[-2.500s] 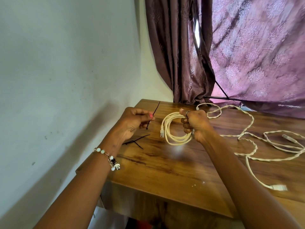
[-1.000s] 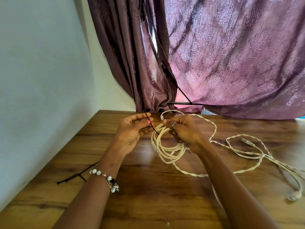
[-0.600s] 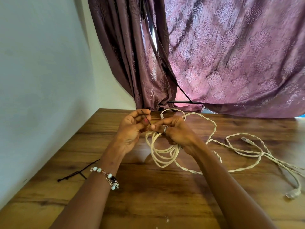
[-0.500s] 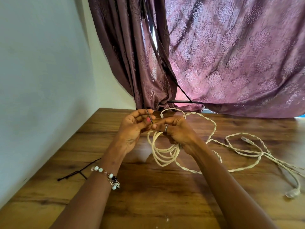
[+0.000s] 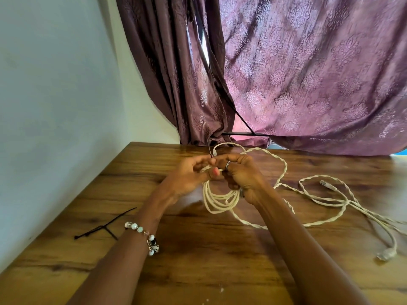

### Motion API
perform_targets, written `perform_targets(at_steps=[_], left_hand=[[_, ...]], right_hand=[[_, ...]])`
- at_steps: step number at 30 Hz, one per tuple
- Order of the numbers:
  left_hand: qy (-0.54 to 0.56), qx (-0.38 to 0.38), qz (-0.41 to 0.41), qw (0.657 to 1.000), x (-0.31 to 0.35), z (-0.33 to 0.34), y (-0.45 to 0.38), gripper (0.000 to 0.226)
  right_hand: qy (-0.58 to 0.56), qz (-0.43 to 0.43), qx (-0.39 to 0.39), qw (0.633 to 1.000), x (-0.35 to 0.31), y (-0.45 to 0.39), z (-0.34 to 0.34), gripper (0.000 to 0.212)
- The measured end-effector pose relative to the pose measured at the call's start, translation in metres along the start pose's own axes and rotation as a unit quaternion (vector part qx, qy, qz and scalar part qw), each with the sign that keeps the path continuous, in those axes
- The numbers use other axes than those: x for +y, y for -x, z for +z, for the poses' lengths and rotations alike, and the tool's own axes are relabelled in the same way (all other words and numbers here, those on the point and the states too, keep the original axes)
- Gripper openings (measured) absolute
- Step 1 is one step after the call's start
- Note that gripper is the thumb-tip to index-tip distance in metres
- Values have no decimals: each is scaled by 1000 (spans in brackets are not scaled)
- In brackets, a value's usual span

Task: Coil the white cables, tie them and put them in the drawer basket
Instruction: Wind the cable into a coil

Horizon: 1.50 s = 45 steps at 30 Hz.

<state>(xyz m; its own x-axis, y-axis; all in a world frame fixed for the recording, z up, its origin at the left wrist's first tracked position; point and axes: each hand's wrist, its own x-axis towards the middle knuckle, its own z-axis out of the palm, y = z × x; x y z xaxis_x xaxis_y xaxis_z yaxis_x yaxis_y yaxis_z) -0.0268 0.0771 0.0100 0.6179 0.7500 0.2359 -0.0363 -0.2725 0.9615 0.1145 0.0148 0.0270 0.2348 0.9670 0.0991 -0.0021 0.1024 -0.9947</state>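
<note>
We see a wooden table [image 5: 198, 260] set against a pale wall [image 5: 55, 95]. Behind it hang purple patterned curtains [image 5: 308, 73], parted by a bright gap. A thin dark rod [image 5: 240, 133], perhaps part of a window frame, crosses behind them.

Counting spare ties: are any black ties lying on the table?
Yes, black ties lie on the table near the left wrist.

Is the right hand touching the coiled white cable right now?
Touching. The head view shows the right hand with its fingers curled round the coiled white cable.
</note>
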Motion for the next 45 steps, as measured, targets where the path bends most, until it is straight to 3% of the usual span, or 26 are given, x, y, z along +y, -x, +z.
perform_targets(at_steps=[4,11,18,24,27,33,36,39,42,45], left_hand=[[-52,-38,28,998,-3,4,1,5],[-60,-79,48,994,-6,8,1,15],[-31,59,37,997,-14,28,0,19],[-135,151,88,975,-21,35,-4,24],[-160,169,117,966,-18,36,-3,21],[-214,194,131,948,-15,26,-3,20],[-231,222,125,939,-14,23,-3,25],[-246,271,124,922,-15,21,-4,28],[-247,329,116,904,-15,20,-4,25],[-265,380,89,882,-16,15,-4,26]], right_hand=[[-17,4,-2,1000,-1,5,0,24],[-29,12,26,999,1,4,3,26],[-67,4,56,996,-5,6,3,22],[-74,12,95,993,-1,0,5,19],[-82,1,102,991,-2,0,8,8],[-130,-33,152,979,3,-10,6,10],[-75,-84,194,974,-8,-4,-4,11],[-36,-100,96,990,-16,5,-10,10],[61,-13,-15,998,-13,10,-3,8],[86,81,-33,992,-7,11,5,9]])
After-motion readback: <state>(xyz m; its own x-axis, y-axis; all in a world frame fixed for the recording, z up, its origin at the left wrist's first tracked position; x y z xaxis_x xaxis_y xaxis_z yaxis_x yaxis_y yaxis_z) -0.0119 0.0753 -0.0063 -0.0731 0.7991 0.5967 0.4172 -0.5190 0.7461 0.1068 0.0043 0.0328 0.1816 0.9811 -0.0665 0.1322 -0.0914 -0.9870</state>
